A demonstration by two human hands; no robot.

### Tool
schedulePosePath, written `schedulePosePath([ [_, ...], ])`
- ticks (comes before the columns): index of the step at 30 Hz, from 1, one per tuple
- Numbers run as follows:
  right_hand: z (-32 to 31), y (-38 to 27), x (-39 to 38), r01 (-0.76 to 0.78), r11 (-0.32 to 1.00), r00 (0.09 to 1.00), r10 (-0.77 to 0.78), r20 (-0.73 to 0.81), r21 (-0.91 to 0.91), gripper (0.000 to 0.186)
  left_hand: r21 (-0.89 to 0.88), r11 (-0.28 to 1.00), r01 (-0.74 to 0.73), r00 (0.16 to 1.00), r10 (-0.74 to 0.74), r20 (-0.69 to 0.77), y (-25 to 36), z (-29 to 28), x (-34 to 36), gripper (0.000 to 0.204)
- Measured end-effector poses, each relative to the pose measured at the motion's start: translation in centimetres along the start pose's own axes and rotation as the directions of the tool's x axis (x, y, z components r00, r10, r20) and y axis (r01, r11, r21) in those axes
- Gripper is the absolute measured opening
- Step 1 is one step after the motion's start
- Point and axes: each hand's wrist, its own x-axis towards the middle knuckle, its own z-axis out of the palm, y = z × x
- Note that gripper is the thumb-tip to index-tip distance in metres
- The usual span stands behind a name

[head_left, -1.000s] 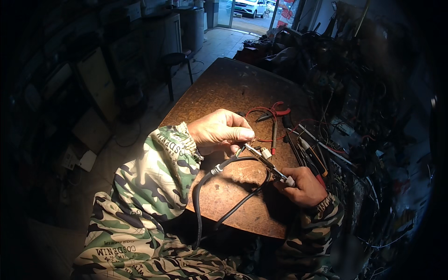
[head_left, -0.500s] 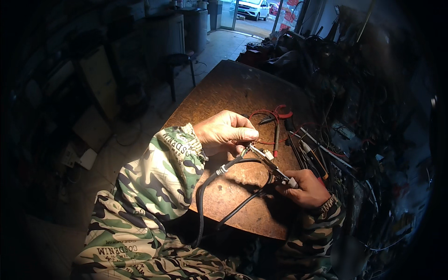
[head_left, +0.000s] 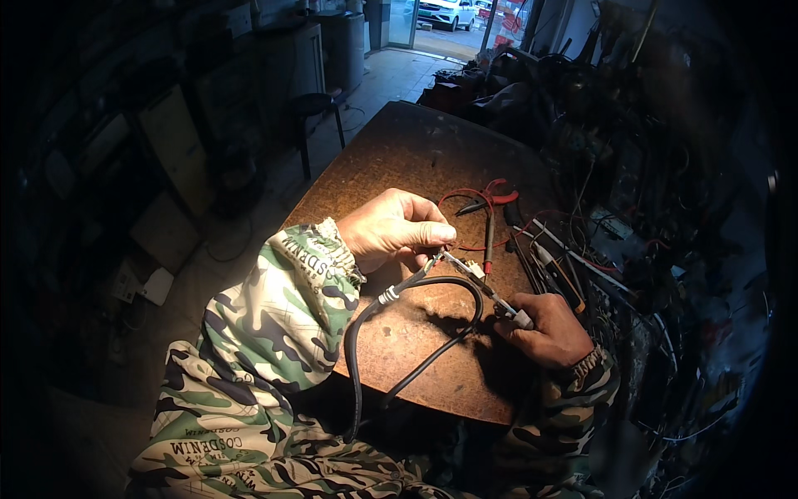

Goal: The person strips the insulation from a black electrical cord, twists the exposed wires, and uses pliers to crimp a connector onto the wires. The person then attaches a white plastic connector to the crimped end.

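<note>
At the left, a dark stool [head_left: 312,106] stands in dim light beyond the brown tabletop [head_left: 391,158]. A camouflage sleeve [head_left: 278,308] leads to the left hand [head_left: 391,229], its fingers pinched together at the ends of thin wires [head_left: 431,264]; exactly what sits between the tips is hidden. The wires leave a black cable [head_left: 350,349], which wears a pale collar [head_left: 388,295] and hangs over the near edge; a thinner black length loops rightward. A slim metal tool [head_left: 499,301] slants from beside the left fingers to the right hand [head_left: 549,328], whose fingers wrap its handle. Near it lie a cream connector [head_left: 475,269], a dark probe [head_left: 490,233] with a red tip and red-handled pliers [head_left: 503,198]. Farther right, more hand tools [head_left: 559,274] lie beside dark clutter.
</note>
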Motion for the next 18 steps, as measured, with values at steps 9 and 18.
schedulePosePath([
  [9,0.39,0.68,0.48,0.046,0.998,0.999,-0.046,0.005,0.039,0.021,0.036,0.999,0.040,0.999,-0.040,-0.004,0.34,0.13,-0.37,0.018],
  [18,0.39,0.68,0.49,0.043,0.999,0.999,-0.043,-0.001,0.015,0.020,-0.005,0.998,0.067,0.997,-0.067,0.048,-0.03,-0.19,-0.42,0.020],
])
